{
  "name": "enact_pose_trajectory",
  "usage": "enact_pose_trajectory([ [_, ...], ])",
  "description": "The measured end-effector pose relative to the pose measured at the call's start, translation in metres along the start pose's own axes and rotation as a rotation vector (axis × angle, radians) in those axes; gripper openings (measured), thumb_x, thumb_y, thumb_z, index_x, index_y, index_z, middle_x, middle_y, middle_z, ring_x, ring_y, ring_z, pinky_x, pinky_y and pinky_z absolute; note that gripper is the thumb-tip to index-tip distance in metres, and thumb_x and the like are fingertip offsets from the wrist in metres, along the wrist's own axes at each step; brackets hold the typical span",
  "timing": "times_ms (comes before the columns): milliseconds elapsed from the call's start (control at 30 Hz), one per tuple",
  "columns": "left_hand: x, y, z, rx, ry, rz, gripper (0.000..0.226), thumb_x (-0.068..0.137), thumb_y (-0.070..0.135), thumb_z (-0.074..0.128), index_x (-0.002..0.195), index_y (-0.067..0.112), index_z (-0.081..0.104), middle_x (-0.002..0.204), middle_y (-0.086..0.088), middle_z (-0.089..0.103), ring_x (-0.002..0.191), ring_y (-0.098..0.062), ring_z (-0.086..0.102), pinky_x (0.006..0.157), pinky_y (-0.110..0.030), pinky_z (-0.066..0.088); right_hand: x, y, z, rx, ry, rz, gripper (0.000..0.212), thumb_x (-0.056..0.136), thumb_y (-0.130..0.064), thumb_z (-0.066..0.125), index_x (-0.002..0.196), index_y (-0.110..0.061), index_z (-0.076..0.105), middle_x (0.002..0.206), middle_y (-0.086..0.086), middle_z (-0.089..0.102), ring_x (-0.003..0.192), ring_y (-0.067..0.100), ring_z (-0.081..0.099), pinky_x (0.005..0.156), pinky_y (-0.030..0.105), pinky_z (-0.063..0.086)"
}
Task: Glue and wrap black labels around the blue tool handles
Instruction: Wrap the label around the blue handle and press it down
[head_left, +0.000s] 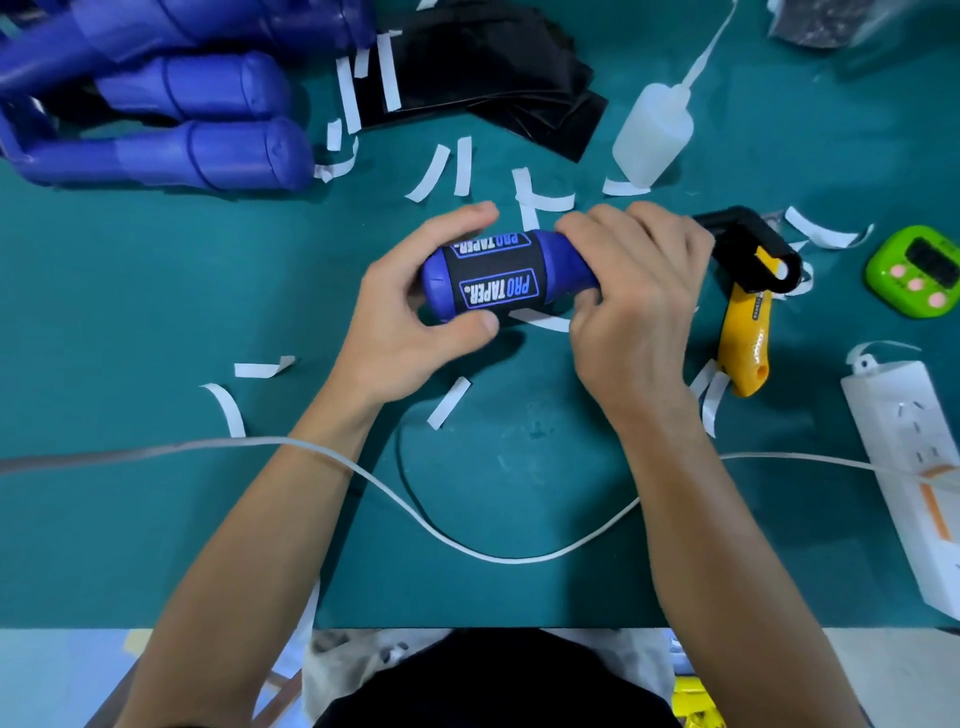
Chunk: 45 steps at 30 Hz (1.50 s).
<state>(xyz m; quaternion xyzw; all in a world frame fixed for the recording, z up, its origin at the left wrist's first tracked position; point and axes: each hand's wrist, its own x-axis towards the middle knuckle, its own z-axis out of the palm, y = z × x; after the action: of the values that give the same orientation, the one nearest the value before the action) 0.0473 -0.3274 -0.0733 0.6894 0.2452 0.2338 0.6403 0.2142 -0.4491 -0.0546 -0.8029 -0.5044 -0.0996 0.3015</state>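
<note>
A blue tool handle lies crosswise above the middle of the green mat, held between both hands. A black label printed "PRO TAPER" is wrapped around it. My left hand grips the handle's rounded left end, thumb below and fingers over the top. My right hand grips the right part of the handle, fingers curled around it. A pile of black labels lies at the back. A clear glue bottle with a long nozzle lies to their right.
Several bare blue handles are stacked at the back left. White backing strips litter the mat. A yellow utility knife, a black part, a green timer and a white power strip sit right. A white cable crosses the front.
</note>
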Motion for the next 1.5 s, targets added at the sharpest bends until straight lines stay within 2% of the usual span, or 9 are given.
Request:
enact_pose_trajectory([
  [100, 0.001, -0.003, 0.0, 0.018, -0.006, 0.031, 0.075, 0.074, 0.012, 0.088, 0.143, 0.014, 0.058, 0.14, -0.001, 0.064, 0.127, -0.026, 0.061, 0.104, -0.036, 0.049, -0.002, -0.006, 0.003, -0.033, 0.038, -0.015, 0.042, 0.077, 0.01, 0.059, 0.11, -0.009, 0.077, 0.102, 0.007, 0.071, 0.101, 0.031, 0.057, 0.091, 0.043, 0.034],
  [267, 0.001, -0.005, -0.002, 0.039, 0.036, 0.11, 0.07, 0.074, 0.008, 0.088, 0.139, 0.011, 0.06, 0.139, 0.002, 0.065, 0.127, -0.024, 0.062, 0.106, -0.032, 0.048, -0.002, -0.007, 0.004, -0.076, 0.072, -0.019, 0.042, 0.079, 0.009, 0.061, 0.108, -0.015, 0.079, 0.1, 0.007, 0.071, 0.101, 0.027, 0.053, 0.09, 0.042, 0.033],
  [533, 0.004, -0.005, -0.004, -0.034, 0.027, 0.061, 0.057, 0.073, 0.012, 0.09, 0.125, 0.019, 0.067, 0.125, 0.003, 0.07, 0.113, -0.024, 0.067, 0.096, -0.032, 0.053, 0.0, -0.006, 0.003, -0.059, 0.07, -0.036, 0.041, 0.083, 0.008, 0.058, 0.109, -0.015, 0.08, 0.1, 0.007, 0.071, 0.101, 0.026, 0.049, 0.092, 0.043, 0.035],
  [800, 0.006, -0.003, -0.004, -0.06, 0.032, 0.018, 0.056, 0.071, 0.012, 0.089, 0.122, 0.018, 0.067, 0.121, 0.001, 0.071, 0.108, -0.022, 0.068, 0.093, -0.03, 0.054, 0.002, -0.007, 0.002, -0.049, 0.036, -0.061, 0.048, 0.078, 0.008, 0.056, 0.115, -0.013, 0.078, 0.1, 0.009, 0.069, 0.094, 0.032, 0.061, 0.091, 0.045, 0.037],
  [967, 0.002, 0.0, -0.001, -0.139, 0.175, -0.094, 0.055, 0.072, 0.022, 0.086, 0.124, 0.015, 0.068, 0.107, 0.004, 0.076, 0.096, -0.018, 0.07, 0.086, -0.031, 0.057, 0.001, -0.014, -0.003, -0.019, -0.07, -0.047, 0.056, 0.066, 0.001, 0.058, 0.119, -0.008, 0.074, 0.094, 0.003, 0.07, 0.085, 0.03, 0.062, 0.084, 0.044, 0.041],
  [1100, 0.003, 0.004, -0.001, -0.265, 0.103, -0.138, 0.088, 0.074, 0.054, 0.089, 0.142, 0.01, 0.054, 0.124, -0.012, 0.071, 0.111, -0.031, 0.066, 0.096, -0.053, 0.056, 0.0, -0.019, -0.007, -0.031, -0.16, -0.018, 0.05, 0.063, -0.005, 0.062, 0.112, -0.007, 0.073, 0.081, 0.005, 0.064, 0.073, 0.032, 0.054, 0.071, 0.041, 0.04],
  [1167, 0.005, 0.004, -0.003, -0.308, 0.014, -0.15, 0.103, 0.07, 0.052, 0.093, 0.15, 0.01, 0.044, 0.128, -0.02, 0.061, 0.114, -0.035, 0.058, 0.099, -0.059, 0.048, 0.0, -0.02, -0.009, -0.018, -0.219, 0.013, 0.049, 0.066, -0.008, 0.064, 0.115, -0.006, 0.072, 0.078, 0.007, 0.061, 0.069, 0.033, 0.05, 0.066, 0.04, 0.037],
  [1333, 0.004, 0.002, 0.001, -0.297, 0.054, -0.1, 0.099, 0.073, 0.034, 0.094, 0.15, 0.006, 0.038, 0.136, -0.017, 0.057, 0.114, -0.022, 0.061, 0.098, -0.034, 0.051, -0.003, -0.022, -0.014, 0.005, -0.347, 0.078, 0.049, 0.073, -0.014, 0.061, 0.122, -0.01, 0.069, 0.082, 0.006, 0.066, 0.068, 0.033, 0.052, 0.062, 0.036, 0.036],
  [1500, 0.005, -0.002, 0.001, -0.151, 0.155, -0.042, 0.08, 0.073, 0.02, 0.09, 0.142, 0.009, 0.05, 0.14, -0.009, 0.053, 0.11, -0.014, 0.058, 0.09, -0.028, 0.052, -0.006, -0.023, -0.012, -0.012, -0.418, 0.105, 0.055, 0.077, -0.019, 0.055, 0.131, -0.013, 0.065, 0.084, 0.005, 0.067, 0.065, 0.03, 0.045, 0.061, 0.033, 0.028],
])
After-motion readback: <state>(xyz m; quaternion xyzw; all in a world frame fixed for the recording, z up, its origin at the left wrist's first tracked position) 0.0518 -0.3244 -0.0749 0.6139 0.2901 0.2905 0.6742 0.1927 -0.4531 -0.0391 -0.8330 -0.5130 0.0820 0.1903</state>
